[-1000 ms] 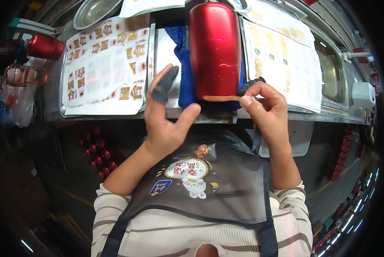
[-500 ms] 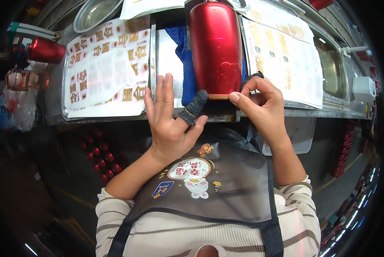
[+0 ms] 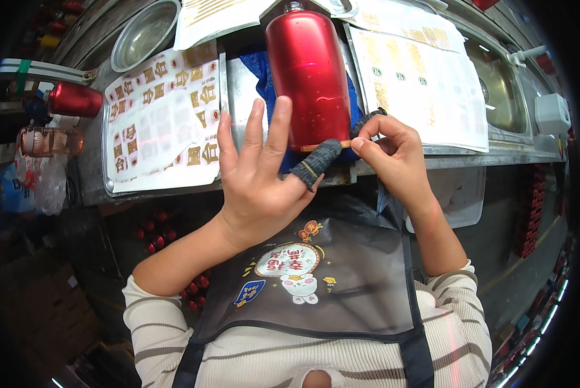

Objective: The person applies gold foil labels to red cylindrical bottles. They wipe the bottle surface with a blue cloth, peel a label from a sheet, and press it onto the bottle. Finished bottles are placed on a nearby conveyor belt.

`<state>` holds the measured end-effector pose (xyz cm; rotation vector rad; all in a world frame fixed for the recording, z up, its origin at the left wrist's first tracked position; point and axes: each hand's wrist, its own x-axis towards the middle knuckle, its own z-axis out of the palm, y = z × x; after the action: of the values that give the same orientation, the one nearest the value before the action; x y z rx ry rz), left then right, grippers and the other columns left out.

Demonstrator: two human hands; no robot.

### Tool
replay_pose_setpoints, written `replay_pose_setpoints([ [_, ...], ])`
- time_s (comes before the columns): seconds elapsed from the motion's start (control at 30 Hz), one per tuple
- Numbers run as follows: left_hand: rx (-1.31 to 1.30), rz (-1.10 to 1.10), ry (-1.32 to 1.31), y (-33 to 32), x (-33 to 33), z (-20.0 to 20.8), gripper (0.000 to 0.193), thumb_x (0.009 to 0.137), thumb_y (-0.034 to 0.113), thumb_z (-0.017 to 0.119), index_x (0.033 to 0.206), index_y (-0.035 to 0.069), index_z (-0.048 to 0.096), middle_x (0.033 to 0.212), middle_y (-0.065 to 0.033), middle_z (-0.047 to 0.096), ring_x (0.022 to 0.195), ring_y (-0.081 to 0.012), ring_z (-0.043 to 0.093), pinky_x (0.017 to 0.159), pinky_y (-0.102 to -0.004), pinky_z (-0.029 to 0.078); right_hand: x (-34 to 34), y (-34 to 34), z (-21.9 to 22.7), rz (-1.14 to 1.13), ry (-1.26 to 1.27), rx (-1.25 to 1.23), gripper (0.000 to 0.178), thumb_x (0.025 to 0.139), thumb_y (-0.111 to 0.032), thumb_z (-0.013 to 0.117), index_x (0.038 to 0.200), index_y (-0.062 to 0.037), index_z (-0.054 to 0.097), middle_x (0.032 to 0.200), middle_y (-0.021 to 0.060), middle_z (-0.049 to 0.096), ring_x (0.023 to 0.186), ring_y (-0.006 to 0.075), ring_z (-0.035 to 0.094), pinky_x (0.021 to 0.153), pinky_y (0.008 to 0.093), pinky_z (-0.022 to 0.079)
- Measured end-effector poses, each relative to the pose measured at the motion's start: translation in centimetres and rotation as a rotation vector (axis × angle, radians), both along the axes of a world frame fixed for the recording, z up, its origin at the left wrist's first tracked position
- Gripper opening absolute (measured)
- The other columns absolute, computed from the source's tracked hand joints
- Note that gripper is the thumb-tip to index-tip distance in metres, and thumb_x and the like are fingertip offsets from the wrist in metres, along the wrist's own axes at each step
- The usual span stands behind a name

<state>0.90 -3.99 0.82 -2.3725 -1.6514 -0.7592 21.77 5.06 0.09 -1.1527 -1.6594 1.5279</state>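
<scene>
A glossy red bottle [image 3: 309, 71] lies on a blue cloth [image 3: 257, 70], its neck pointing away and its base toward me. A thin gold strip [image 3: 303, 149] runs along the base edge. My left hand [image 3: 257, 181] is open with fingers spread; its index finger, in a grey knit finger sleeve [image 3: 317, 163], presses against the strip at the base. My right hand [image 3: 393, 155] is closed in a pinch, thumb tip at the strip's right end. A dark finger sleeve [image 3: 369, 121] on that hand touches the bottle's right side. The fingertips behind the thumb are partly hidden.
Sheets of gold stickers lie on a left tray [image 3: 112, 187] and a right sheet [image 3: 432, 97]. A metal bowl [image 3: 144, 39] and another red bottle [image 3: 75, 99] stand at left. A sink [image 3: 506, 90] and white jug [image 3: 552, 114] are at right. Several red bottles stand below.
My left hand has moved right along the base, its sleeved finger now over the strip near my right thumb. The right hand keeps its pinch at the strip's right end. The view has shifted slightly.
</scene>
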Motion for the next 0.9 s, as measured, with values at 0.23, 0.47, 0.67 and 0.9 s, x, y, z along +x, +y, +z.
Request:
replay_pose_setpoints([
  [0.23,0.151,-0.034,0.056,3.4,2.6,0.0,0.025,0.071,0.015,0.075,0.095,0.010,0.075,0.144,-0.0238,0.051,0.128,-0.0481,0.050,0.102,-0.0697,0.033,0.2,0.1,-0.1,-0.011,0.022,-0.069,0.007,0.087,-0.005,0.067,0.083,-0.0028,0.061,0.074,-0.0076,0.054,0.059,-0.0034,0.043,0.052,0.0156,0.030],
  [0.47,-0.010,0.037,-0.443,1.5,-0.1,-2.2,0.056,0.072,0.018,0.085,0.122,0.000,0.067,0.146,-0.0225,0.049,0.131,-0.0414,0.051,0.108,-0.0621,0.032,0.7,0.3,1.4,0.086,-0.120,0.009,0.009,0.084,-0.008,0.070,0.083,-0.0002,0.066,0.083,0.0024,0.054,0.072,0.0075,0.050,0.064,0.0226,0.040],
  [0.67,-0.029,0.022,-0.331,-1.8,-1.4,-4.8,0.045,0.076,0.020,0.083,0.114,-0.002,0.070,0.146,-0.0262,0.048,0.131,-0.0431,0.050,0.110,-0.0642,0.027,1.0,0.0,2.5,0.073,-0.051,-0.027,0.007,0.086,-0.005,0.068,0.082,-0.0014,0.062,0.076,-0.0061,0.052,0.060,-0.0024,0.042,0.052,0.0157,0.029],
  [0.9,0.004,-0.038,-0.176,-0.4,-0.8,-3.0,0.044,0.070,0.013,0.085,0.112,0.011,0.073,0.147,-0.0243,0.047,0.128,-0.0436,0.053,0.107,-0.0663,0.027,1.0,0.6,1.6,0.077,-0.035,-0.113,0.007,0.086,-0.004,0.065,0.082,0.0014,0.063,0.080,-0.0017,0.059,0.060,-0.0009,0.048,0.052,0.0175,0.036],
])
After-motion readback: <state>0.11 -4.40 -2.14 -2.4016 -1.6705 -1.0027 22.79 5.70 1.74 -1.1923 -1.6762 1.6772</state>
